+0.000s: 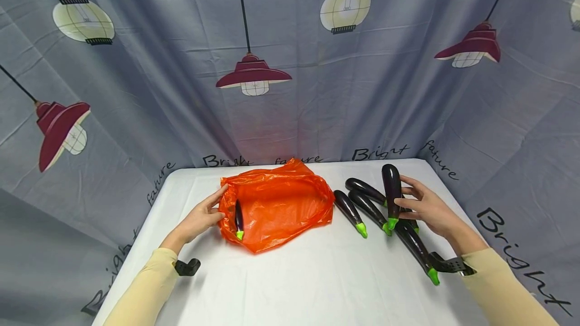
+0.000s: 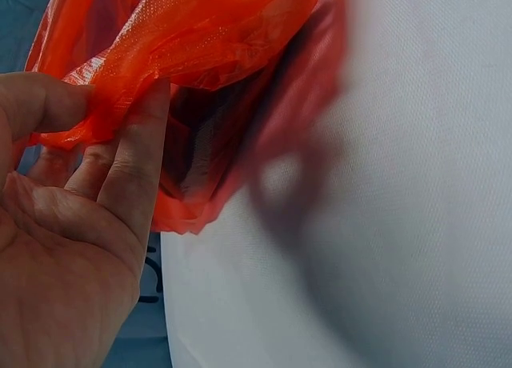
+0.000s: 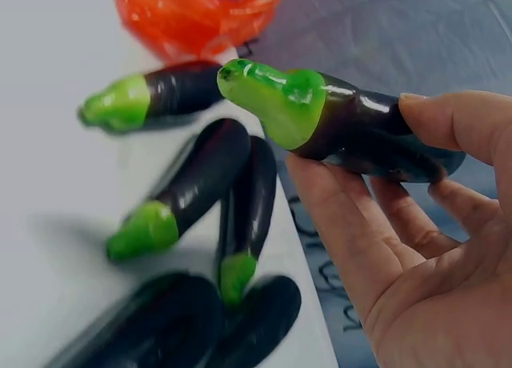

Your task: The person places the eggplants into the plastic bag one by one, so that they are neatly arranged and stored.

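At a white table (image 1: 281, 286), a person is pinching the left edge of an orange bag (image 1: 285, 200) between the thumb and fingers of the left hand (image 1: 199, 219), while the right hand (image 1: 430, 210) is gripping a raised eggplant (image 1: 391, 192), thumb pressing one side and slightly spread fingers supporting the other. The raised eggplant is hanging above loose eggplants (image 1: 369, 209) that are lying to the bag's right, its green end pointing toward the person. One bagged eggplant (image 1: 238, 218) is resting just inside the bag's left side. The step in hand appears to be loading the bag; the next move is probably calling for carrying the raised eggplant leftward to the opening, the left hand holding the edge wide
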A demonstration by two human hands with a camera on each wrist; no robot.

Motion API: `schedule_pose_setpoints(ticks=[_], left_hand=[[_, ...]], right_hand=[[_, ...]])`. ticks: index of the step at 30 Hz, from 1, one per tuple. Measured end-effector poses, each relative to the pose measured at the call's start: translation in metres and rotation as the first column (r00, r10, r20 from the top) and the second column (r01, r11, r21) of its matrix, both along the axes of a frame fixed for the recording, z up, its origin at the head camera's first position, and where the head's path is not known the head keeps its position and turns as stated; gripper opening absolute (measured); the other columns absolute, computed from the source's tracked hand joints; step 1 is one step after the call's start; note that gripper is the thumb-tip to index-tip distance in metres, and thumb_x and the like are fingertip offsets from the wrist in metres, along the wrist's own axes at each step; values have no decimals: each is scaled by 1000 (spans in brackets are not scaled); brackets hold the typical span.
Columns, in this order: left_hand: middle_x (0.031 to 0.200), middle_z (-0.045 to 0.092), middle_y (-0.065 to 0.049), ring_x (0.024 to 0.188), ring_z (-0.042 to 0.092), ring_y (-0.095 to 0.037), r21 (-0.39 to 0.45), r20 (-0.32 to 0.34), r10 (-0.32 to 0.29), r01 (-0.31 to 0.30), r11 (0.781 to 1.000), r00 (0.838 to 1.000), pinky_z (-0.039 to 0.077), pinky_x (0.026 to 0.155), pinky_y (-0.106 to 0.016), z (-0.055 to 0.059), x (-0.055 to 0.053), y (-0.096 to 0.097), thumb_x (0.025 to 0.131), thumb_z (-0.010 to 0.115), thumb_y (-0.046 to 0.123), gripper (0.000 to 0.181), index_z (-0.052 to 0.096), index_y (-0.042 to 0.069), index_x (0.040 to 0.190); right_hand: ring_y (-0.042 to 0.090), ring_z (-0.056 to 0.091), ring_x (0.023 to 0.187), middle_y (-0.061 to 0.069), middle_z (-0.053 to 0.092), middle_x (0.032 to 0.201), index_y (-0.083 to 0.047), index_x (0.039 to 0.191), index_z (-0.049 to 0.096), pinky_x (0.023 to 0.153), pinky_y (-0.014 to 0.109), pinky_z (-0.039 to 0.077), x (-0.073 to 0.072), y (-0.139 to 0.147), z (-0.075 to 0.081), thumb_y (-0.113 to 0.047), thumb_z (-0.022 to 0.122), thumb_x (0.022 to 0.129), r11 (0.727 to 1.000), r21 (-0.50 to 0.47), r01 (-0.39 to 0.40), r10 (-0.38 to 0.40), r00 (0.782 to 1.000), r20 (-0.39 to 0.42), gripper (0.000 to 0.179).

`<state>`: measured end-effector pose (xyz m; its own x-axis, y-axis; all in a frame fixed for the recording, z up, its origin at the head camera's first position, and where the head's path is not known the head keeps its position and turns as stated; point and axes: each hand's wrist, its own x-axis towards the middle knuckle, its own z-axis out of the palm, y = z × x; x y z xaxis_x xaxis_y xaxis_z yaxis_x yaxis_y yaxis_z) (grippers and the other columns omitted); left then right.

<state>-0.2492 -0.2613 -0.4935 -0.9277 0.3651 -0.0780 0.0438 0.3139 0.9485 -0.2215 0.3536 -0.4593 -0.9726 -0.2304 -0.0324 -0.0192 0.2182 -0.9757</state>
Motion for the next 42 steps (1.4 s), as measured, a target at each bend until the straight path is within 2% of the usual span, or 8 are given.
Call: schedule_pose_setpoints(ticks=[10, 16, 23, 28, 33, 37, 42], left_hand=[[169, 18, -13, 103, 62, -30, -15, -9, -7, 6, 1000, 1000, 53, 73, -36, 0, 0, 1, 98, 60, 0, 83, 24, 32, 164], [168, 21, -13, 98, 62, -27, -19, -6, -1, 1, 1000, 1000, 52, 70, -34, 1, 0, 2, 98, 60, 0, 83, 24, 34, 164], [168, 21, -10, 99, 64, -26, -22, -9, 0, 0, 1000, 1000, 53, 74, -39, 1, 1, 2, 97, 60, 0, 83, 23, 34, 164], [168, 22, -8, 98, 63, -27, -34, -13, 0, 0, 999, 1000, 53, 76, -42, 1, 2, 2, 98, 59, 1, 83, 24, 38, 163], [168, 21, -10, 101, 64, -27, -32, -14, 5, -5, 999, 1000, 53, 75, -40, 3, 3, 2, 97, 60, 0, 83, 24, 34, 164], [168, 19, -14, 105, 63, -29, -26, -18, 2, -2, 1000, 1000, 54, 75, -39, 3, 5, 2, 97, 60, -1, 83, 23, 31, 165], [168, 21, -12, 104, 63, -29, -24, -16, 12, -12, 1000, 1000, 54, 78, -38, 2, 6, 3, 98, 59, -1, 82, 24, 33, 164]], right_hand=[[18, 65, 112, 31, 35, 150, -10, 165, 12, 91, 52, 55, -9, -37, 3, -14, 68, 100, 994, -50, -99, 100, 995, 13, 86], [29, 64, 118, 29, 39, 150, -14, 165, 18, 91, 50, 56, -15, -62, 4, -14, 69, 99, 988, -75, -138, 141, 989, 33, 83], [38, 61, 121, 28, 38, 150, -16, 163, 23, 90, 52, 56, -20, -90, 5, -11, 68, 99, 970, -147, -194, 204, 977, 58, 79], [38, 61, 120, 26, 40, 148, -17, 163, 25, 90, 53, 55, -21, -108, 4, -9, 68, 99, 959, -181, -220, 234, 970, 61, 78], [36, 64, 115, 23, 47, 144, -17, 162, 28, 89, 52, 56, -22, -124, 3, -10, 70, 97, 954, -184, -237, 252, 966, 60, 78], [37, 65, 114, 24, 48, 144, -17, 162, 28, 88, 53, 56, -23, -136, 2, -10, 71, 97, 941, -193, -276, 294, 953, 72, 79], [38, 65, 115, 22, 48, 145, -18, 162, 30, 87, 55, 56, -21, -153, 0, -9, 73, 95, 927, -213, -309, 336, 936, 105, 79]])
